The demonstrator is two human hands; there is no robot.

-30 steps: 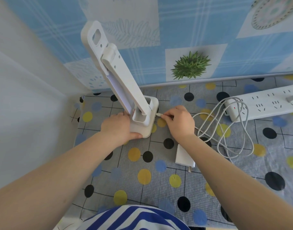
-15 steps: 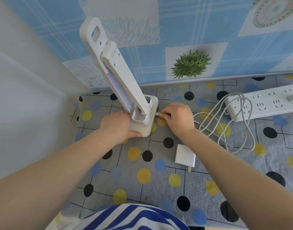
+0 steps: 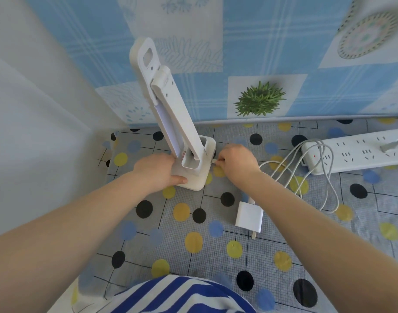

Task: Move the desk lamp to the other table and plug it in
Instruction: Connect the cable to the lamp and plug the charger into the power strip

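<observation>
The desk lamp (image 3: 171, 123) stands folded upright on the bench (image 3: 283, 256), its square base toward ten o'clock of the spotted cloth, close to the patterned backdrop. The left hand (image 3: 156, 171) clamps the near-left corner of the base, thumb laid flat on top and the other fingers hidden under or behind it, so that hand is closed on the lamp to steady it. The right hand (image 3: 236, 160) sits at three o'clock of the base, its fingers pressed together in a pinch on the small plug end of the white cable (image 3: 306, 177). Compared with half a second ago and a second ago, very little has shifted: both hands keep the same grips, and the plug tip has stayed right at the side of the base, perhaps a touch closer in. Whether it is fully seated cannot be told, since the fingers cover the socket. That suggests the lamp has reached its place and the cable end is being pushed home. The cable loops loosely toward three o'clock, lying over the end of the power strip (image 3: 360, 152). The white adapter (image 3: 248, 215), prongs pointing toward six o'clock, lies flat near the right forearm and is not in any outlet, so by my reading the mains connection is yet to be made.
</observation>
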